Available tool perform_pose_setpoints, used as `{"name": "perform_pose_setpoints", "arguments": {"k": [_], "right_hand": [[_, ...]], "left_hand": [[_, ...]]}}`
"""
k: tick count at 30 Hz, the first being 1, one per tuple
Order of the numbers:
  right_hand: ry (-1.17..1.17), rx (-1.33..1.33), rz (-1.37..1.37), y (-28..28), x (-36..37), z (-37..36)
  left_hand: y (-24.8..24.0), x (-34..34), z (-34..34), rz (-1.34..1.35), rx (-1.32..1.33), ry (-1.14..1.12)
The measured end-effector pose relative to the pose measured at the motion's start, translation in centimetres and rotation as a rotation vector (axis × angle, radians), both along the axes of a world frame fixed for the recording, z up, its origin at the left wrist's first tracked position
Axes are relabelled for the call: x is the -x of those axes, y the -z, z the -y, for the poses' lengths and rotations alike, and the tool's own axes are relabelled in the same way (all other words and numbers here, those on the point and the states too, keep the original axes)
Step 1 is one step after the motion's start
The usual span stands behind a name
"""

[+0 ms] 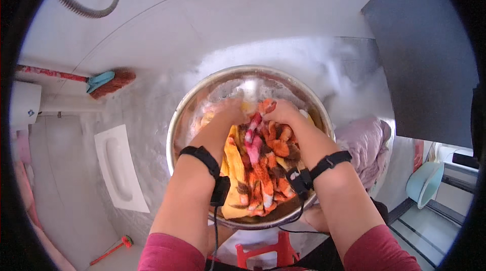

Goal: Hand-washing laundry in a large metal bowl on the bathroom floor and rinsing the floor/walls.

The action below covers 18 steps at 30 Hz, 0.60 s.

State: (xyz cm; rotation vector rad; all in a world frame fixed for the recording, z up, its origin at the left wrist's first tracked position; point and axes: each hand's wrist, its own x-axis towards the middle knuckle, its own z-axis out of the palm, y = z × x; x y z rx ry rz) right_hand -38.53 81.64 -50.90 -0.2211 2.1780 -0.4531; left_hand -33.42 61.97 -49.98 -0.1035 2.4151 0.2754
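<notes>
Orange patterned cloth (263, 164) – both hands gripping, left hand (230, 111), right hand (281, 111) – steel basin (177, 119).

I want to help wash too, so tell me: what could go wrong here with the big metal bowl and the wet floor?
Three things might go wrong:
1. The soapy wet floor looks slippery; feet could slide.
2. The wide round metal basin sits full, so hard scrubbing could slosh water out.
3. The black wrist straps with cables hang close to the orange, yellow and pink patterned cloth that the left hand and right hand grip, and could get wet.

Basin rim (174, 119) hems both sides (cloth pile (364, 142) crowds right); wet floor (152, 93) beyond lies open.
</notes>
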Motion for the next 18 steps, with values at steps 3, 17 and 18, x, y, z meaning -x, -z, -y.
{"name": "perform_pose_setpoints", "arguments": {"k": [3,17,18], "right_hand": [[0.072,0.040,-0.031,-8.2,-3.4,2.9],[0.127,0.257,-0.331,-21.4,-28.3,-4.3],[0.020,0.198,-0.340,-20.4,-29.1,-4.4]], "left_hand": [[-3.0,-2.4,-0.1,-0.053,0.087,-0.119],[-20.6,-27.4,-6.9,-0.501,-0.239,-0.096],[-19.1,-29.0,-6.9,-0.500,-0.233,-0.103]]}}
